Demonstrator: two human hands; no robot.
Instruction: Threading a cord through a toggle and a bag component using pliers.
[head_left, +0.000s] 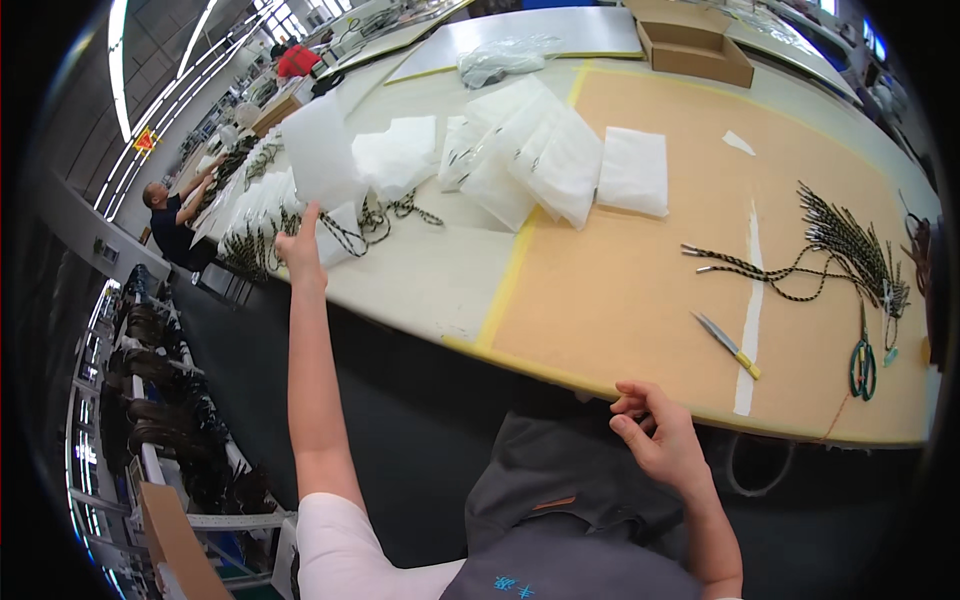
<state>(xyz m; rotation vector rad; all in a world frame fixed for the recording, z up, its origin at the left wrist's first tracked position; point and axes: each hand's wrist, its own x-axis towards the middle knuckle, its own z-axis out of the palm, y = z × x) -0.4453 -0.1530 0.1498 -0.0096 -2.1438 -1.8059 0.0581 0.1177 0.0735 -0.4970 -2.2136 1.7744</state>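
My left hand point(303, 252) reaches out to the far left of the table, its fingers closed on the lower edge of a thin white packet point(322, 150) that stands up above the others. Around it lie black-and-tan patterned cords point(375, 222) and a row of white packets point(270, 200). Close to my body, my right hand point(660, 432) hovers by the table's front edge, fingers loosely curled and apart from the thumb, with nothing seen in it. Farther back are overlapping white packets point(545, 145) and a single square white packet point(634, 170).
On the tan board point(600, 290) lie a yellow-handled pointed tool point(727, 345), green-handled scissors point(862, 365) and a bundle of metal-tipped cords point(850, 245). A cardboard box point(695, 52) and clear plastic point(507, 58) sit at the back. A person point(175, 220) works at the far left.
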